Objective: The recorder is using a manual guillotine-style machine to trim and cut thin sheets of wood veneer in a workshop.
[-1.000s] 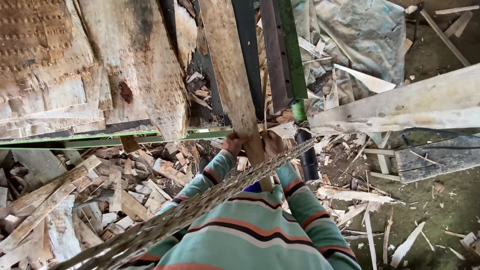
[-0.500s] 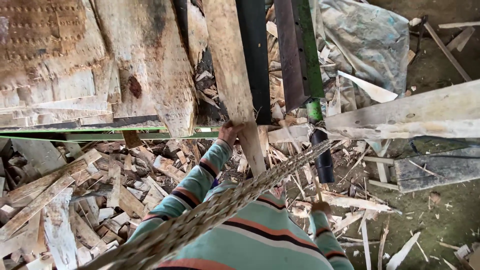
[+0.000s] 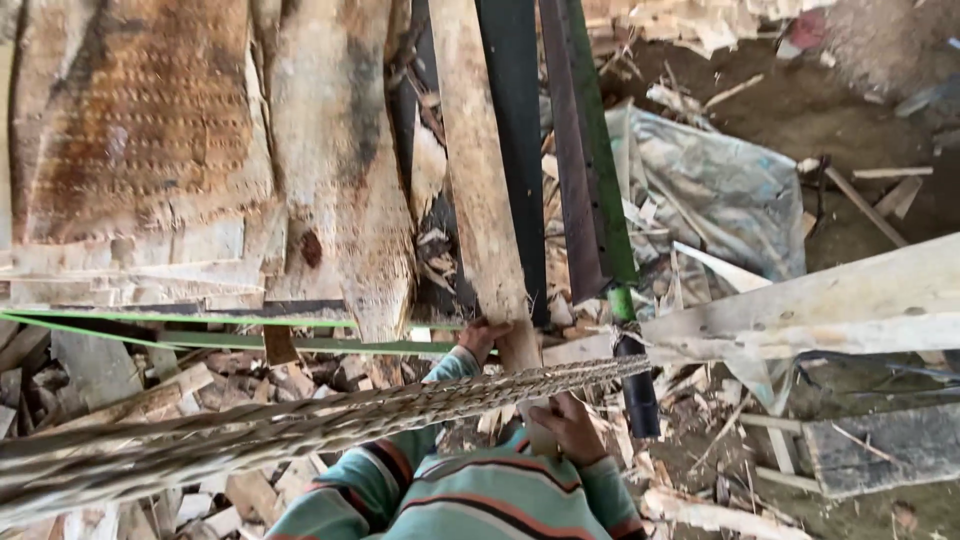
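Head view. A dirt floor [image 3: 850, 110] strewn with wood offcuts [image 3: 120, 400] and splinters forms the background; broad rough-sawn slabs [image 3: 140, 150] fill the upper left, and a crumpled grey tarpaulin [image 3: 720, 190] lies at upper right. A long pale plank [image 3: 478, 170] runs from the top edge down to the centre of the picture, just beside a dark metal beam [image 3: 515, 140] and a green-edged metal rail [image 3: 590, 150]. The left hand [image 3: 484, 336] is clenched around the plank's left edge near its lower end. The right hand [image 3: 572, 428], lower down, is closed on the plank's bottom end, with the knuckles facing the camera. Both arms wear striped teal sleeves [image 3: 400, 470]. A thick twisted rope [image 3: 300, 425] crosses the foreground from lower left to centre, passing between the two hands in the picture. A second pale board [image 3: 820, 305] lies across the right side, above a dark plank [image 3: 880, 445].
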